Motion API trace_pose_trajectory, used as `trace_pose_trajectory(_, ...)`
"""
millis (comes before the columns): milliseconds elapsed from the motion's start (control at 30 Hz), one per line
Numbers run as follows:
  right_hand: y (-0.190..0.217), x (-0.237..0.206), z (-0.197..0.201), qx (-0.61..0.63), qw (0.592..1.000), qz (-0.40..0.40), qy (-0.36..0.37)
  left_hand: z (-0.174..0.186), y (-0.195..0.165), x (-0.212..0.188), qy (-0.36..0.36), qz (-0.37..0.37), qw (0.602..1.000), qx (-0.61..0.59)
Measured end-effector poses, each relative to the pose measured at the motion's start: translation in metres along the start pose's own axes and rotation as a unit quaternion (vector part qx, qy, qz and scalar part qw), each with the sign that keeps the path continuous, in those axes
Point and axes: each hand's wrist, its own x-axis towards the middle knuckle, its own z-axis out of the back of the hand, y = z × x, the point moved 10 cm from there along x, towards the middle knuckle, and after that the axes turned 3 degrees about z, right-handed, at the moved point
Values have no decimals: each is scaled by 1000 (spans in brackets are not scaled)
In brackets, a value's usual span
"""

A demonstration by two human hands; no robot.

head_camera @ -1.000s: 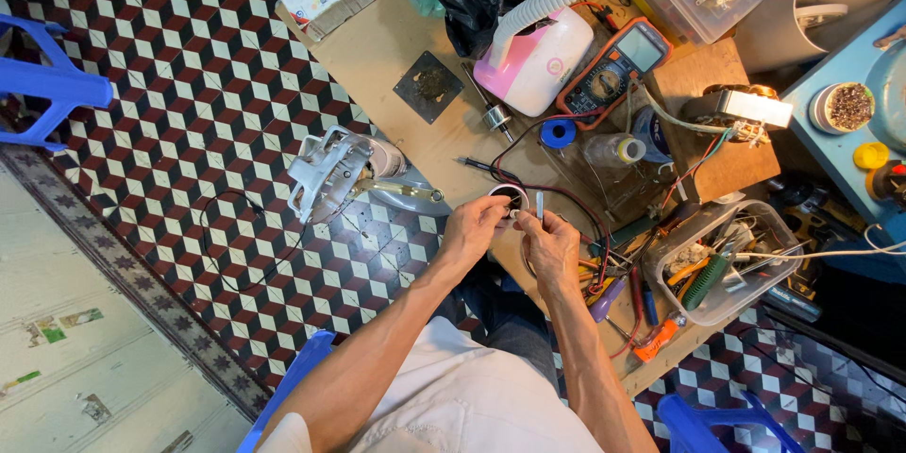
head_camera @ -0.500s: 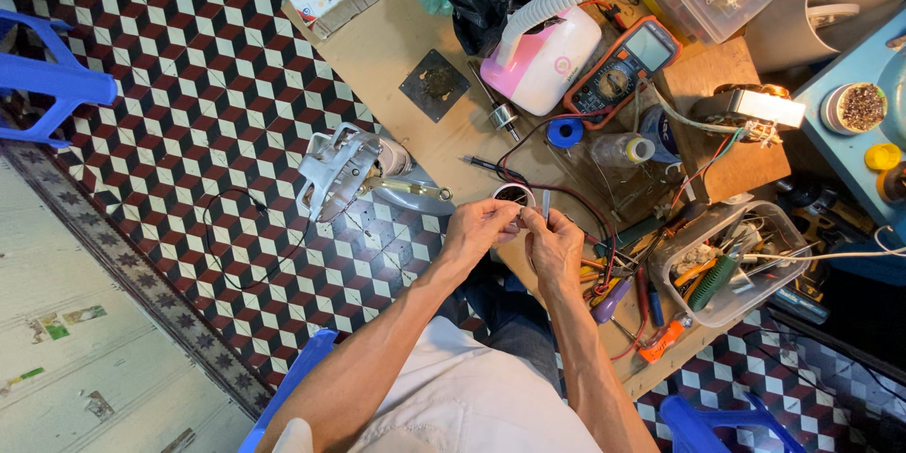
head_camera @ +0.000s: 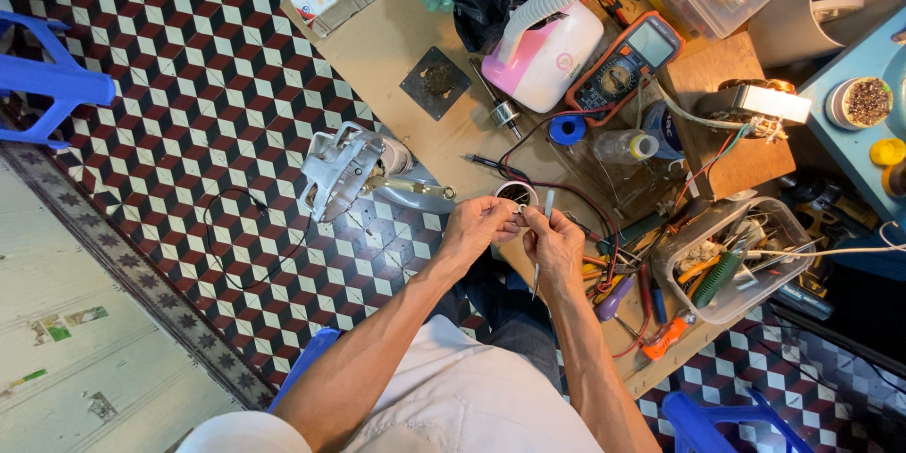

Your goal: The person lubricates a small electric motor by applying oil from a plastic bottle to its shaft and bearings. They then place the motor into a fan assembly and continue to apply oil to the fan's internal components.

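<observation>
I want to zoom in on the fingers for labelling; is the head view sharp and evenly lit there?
Head view: the left hand and right hand look fairly sharp and evenly lit, without harsh shadows; the tile floor lines bow near the edges from wide-angle distortion; the small ring-shaped part at the fingertips stays too small to resolve.

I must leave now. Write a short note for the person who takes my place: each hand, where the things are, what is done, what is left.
Left hand: fingertips pinched on a small part, too small to tell, beside the small round cup.
Right hand: holds a thin metal tool, close to the left fingertips.
Both work at the near edge of the wooden board. Meter lies farther back, tool tray to the right.
Done and left: cannot tell.
</observation>
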Motion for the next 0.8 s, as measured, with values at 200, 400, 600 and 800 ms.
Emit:
trace_pose_trajectory(200,-3,2,7,0,1000,-15,1,-1,-5,5,-16,-42,996,70)
trace_pose_trajectory(400,2,-2,1,-26,999,-20,11,-9,-10,-1,8,-43,996,81)
trace_pose_trajectory(600,9,-4,-3,-47,999,-4,6,-6,-12,2,5,-51,994,92)
trace_pose_trajectory(800,9,-3,5,-107,994,14,-6,2,-16,6,-44,-69,977,195)
